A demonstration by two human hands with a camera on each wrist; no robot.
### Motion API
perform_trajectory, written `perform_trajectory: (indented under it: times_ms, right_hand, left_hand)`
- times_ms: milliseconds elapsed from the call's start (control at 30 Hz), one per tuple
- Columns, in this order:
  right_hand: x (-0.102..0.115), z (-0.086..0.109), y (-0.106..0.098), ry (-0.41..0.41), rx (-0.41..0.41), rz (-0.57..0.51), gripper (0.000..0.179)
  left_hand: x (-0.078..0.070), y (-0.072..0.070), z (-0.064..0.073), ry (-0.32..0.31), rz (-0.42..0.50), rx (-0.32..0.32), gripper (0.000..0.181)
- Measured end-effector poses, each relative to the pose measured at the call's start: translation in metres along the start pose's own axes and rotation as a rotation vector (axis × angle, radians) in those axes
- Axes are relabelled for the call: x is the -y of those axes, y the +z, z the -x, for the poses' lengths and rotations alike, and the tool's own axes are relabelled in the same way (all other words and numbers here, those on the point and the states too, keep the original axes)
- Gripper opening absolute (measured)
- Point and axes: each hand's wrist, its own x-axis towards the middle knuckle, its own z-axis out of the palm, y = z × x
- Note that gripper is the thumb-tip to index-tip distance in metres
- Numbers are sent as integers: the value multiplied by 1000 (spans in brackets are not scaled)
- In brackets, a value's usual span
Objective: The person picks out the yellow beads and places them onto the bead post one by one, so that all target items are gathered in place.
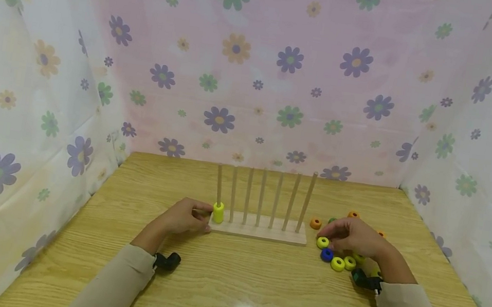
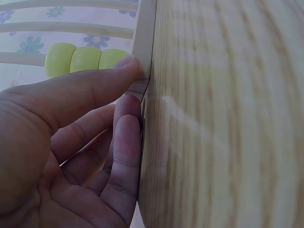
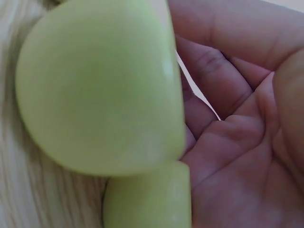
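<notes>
A wooden peg stand with several upright rods stands on the table. Three yellow beads are stacked on its leftmost rod. My left hand holds the stand's left end, thumb on top beside the lowest bead and fingertips against the end. To the right of the stand, my right hand is down among loose beads, fingers bent. Its fingertips are right by a yellow bead. In the right wrist view a large yellow bead hides those fingertips, so I cannot tell whether they pinch anything.
Around the right hand lie a blue bead, more yellow beads, a partly covered green bead and orange beads. Flowered cloth encloses the wooden table at the back and both sides.
</notes>
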Motion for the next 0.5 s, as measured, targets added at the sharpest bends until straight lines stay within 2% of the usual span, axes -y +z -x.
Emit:
perform_trajectory:
  times_ms: [167, 500]
  right_hand:
    - [0, 0, 0, 6, 3, -14, 28]
    - [7, 0, 0, 0, -52, 100, 24]
  left_hand:
    - [2, 0, 0, 7, 11, 8, 60]
    - [1, 0, 0, 6, 10, 2, 59]
